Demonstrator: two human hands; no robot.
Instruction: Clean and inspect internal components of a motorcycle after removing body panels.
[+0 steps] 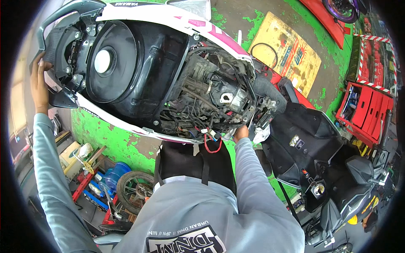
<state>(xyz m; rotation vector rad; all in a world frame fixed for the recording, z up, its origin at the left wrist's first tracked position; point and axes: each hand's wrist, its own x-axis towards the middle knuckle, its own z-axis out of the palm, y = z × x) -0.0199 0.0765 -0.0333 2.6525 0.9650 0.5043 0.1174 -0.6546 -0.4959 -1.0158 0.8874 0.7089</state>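
Observation:
A white-and-pink scooter body (215, 35) lies across my view, its black seat bucket (156, 67) exposed and its dark engine bay (202, 92) full of hoses and wires. My left hand (41, 82) grips the black grab rail (47, 29) at the scooter's rear, far left. My right hand (241, 132) reaches to the lower right edge of the engine bay, near loose connectors, a red cable (214, 150) and a white cloth (262, 134); its fingertips are hidden under the frame, fingers bent round something I cannot make out.
A yellow stained board (303, 59) lies on the green floor (97, 124) behind. A red tool cabinet (363, 109) stands at right, beside another black scooter (303, 143). A wheel (128, 185), blue jug (116, 177) and red rack (80, 189) sit lower left.

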